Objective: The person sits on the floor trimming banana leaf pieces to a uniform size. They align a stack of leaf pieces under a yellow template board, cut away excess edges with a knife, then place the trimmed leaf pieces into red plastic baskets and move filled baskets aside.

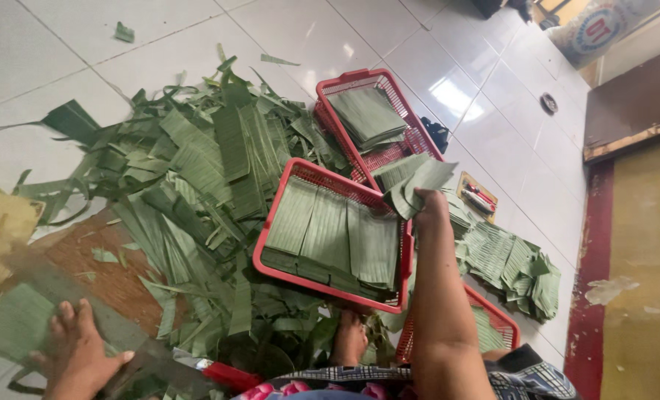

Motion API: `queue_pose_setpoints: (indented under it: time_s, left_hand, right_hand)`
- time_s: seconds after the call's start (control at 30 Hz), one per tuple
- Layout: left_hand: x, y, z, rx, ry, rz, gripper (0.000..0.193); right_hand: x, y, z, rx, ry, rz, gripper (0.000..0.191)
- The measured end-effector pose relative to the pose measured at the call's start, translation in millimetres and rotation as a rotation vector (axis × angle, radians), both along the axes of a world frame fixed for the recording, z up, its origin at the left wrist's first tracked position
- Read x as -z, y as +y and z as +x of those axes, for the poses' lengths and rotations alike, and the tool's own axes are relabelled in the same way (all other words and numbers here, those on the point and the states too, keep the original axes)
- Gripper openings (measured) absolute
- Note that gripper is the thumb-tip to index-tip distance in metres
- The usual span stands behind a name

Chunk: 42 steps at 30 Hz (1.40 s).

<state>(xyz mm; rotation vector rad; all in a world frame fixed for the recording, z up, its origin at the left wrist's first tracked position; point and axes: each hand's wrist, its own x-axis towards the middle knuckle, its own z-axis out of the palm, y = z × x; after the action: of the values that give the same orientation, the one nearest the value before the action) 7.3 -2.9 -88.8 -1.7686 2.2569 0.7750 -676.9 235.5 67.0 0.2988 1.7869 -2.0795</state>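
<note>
A heap of banana-leaf scraps (197, 185) sprawls over the white tiled floor (63, 44), filling the view from nine to twelve o'clock. At centre sits a red plastic basket (330, 285) packed with rows of cut leaf rectangles (330, 233); a second red basket (419, 141) with a smaller stack lies at one o'clock. Loose cut pieces (511, 263) pile at three o'clock. The right hand (428, 204) is clenched around a bunch of cut leaves (411, 181) above the centre basket's far corner. The left hand (74, 348), at seven o'clock, lies flat with fingers spread on a leaf strip (15, 318).
</note>
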Motion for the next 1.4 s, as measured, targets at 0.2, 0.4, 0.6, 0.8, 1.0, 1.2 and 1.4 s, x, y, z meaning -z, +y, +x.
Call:
queue_pose_setpoints:
  time_s: [0.2, 0.4, 0.6, 0.8, 1.0, 1.2, 1.4]
  left_hand:
    - [-16, 2, -4, 0.024, -0.014, 0.011, 0.144]
    - [-22, 1, -7, 0.008, -0.096, 0.072, 0.142]
    - [-21, 3, -4, 0.015, -0.055, 0.055, 0.142]
    - [-23, 4, -3, 0.016, -0.063, 0.051, 0.142]
    - [-25, 6, -4, 0.008, -0.047, 0.061, 0.142]
    - [-29, 6, -6, 0.012, -0.059, 0.057, 0.145]
    - [-31, 0, -9, 0.035, -0.169, 0.12, 0.143]
  right_hand:
    - [48, -76, 108, -0.385, 0.008, -0.059, 0.052]
    - [94, -115, 203, -0.407, -0.093, 0.069, 0.048]
    - [95, -130, 242, -0.491, 0.424, 0.649, 0.05]
    - [54, -133, 268, -0.578, 0.58, 1.302, 0.064]
    - [41, -140, 280, -0.557, 0.604, 1.311, 0.071]
    - [42, -148, 281, -0.57, 0.528, 1.291, 0.072]
    - [37, -145, 279, -0.509, 0.552, 1.202, 0.052]
